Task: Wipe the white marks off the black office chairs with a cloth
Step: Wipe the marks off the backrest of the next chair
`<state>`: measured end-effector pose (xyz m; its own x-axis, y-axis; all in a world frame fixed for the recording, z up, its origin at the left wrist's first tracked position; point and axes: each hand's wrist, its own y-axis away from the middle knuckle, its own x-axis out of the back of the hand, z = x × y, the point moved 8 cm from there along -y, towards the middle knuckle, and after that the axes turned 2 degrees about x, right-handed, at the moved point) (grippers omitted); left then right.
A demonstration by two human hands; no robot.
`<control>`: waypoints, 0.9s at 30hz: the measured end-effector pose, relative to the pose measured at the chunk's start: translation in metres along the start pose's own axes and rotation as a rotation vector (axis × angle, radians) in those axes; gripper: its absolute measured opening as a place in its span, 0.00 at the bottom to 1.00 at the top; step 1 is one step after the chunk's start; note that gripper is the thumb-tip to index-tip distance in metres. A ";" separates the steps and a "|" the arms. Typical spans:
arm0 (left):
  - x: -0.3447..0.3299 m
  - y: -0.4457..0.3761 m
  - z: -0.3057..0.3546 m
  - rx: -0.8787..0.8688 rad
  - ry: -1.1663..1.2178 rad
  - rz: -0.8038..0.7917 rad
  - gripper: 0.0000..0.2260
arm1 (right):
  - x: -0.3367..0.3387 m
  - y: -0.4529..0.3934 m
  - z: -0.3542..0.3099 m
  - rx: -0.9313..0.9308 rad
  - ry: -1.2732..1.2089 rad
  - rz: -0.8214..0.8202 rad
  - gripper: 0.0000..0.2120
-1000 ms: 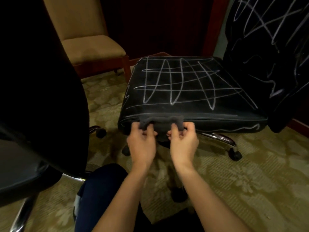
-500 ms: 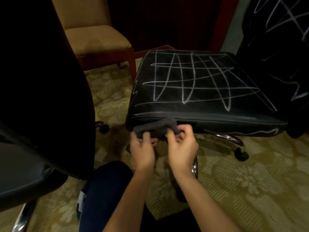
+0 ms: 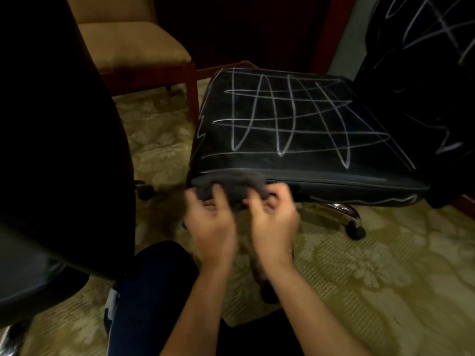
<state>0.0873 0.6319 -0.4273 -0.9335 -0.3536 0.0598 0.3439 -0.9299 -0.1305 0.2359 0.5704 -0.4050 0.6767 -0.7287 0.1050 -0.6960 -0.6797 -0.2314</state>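
Head view showed the left hand point(image 3: 210, 219) and right hand point(image 3: 272, 214) both closed on a bunched dark grey cloth point(image 3: 228, 186), pressed to the front left edge of the black padded office chair seat point(image 3: 295, 140). A second earlier the cloth was stretched flat between them; now gathered, likely readied for wiping. White scribbled marks point(image 3: 282, 116) covered the seat untouched.
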 end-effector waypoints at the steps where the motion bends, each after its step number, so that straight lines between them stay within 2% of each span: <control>1: -0.016 0.015 0.007 -0.034 0.008 -0.063 0.05 | 0.023 -0.005 0.008 -0.044 -0.023 0.067 0.06; 3: -0.039 0.034 0.014 -0.071 0.031 -0.140 0.05 | 0.053 -0.016 0.017 -0.098 -0.065 0.115 0.04; 6: -0.040 0.029 0.009 -0.067 0.043 -0.170 0.05 | 0.049 -0.022 0.017 -0.106 -0.075 0.091 0.03; 9: -0.018 0.000 -0.003 -0.005 0.084 -0.121 0.06 | 0.015 -0.011 0.012 -0.077 -0.042 0.093 0.04; 11: -0.011 -0.015 -0.007 0.021 0.069 -0.082 0.08 | -0.010 -0.005 0.011 -0.071 -0.096 0.029 0.05; 14: -0.014 -0.019 0.000 0.016 0.004 -0.050 0.05 | -0.014 -0.007 0.016 -0.129 -0.177 0.003 0.04; 18: -0.065 0.026 0.022 -0.102 -0.057 -0.215 0.06 | 0.058 -0.021 0.033 -0.203 -0.136 0.224 0.06; 21: -0.095 0.062 0.027 -0.088 -0.081 -0.303 0.06 | 0.099 -0.026 0.037 -0.222 -0.136 0.336 0.04; 23: -0.097 0.058 0.020 -0.039 -0.042 -0.339 0.06 | 0.097 -0.025 0.036 -0.194 -0.095 0.364 0.05; 25: -0.079 0.033 0.012 -0.019 -0.029 -0.279 0.05 | 0.071 -0.022 0.033 -0.158 -0.068 0.321 0.06; 27: -0.057 0.005 0.006 0.047 -0.043 -0.174 0.04 | 0.031 -0.021 0.030 -0.134 -0.072 0.199 0.06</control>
<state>0.1427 0.6471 -0.4258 -0.9745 -0.1897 0.1198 0.1827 -0.9808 -0.0677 0.2783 0.5646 -0.4264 0.5352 -0.8447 -0.0004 -0.8397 -0.5319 -0.1098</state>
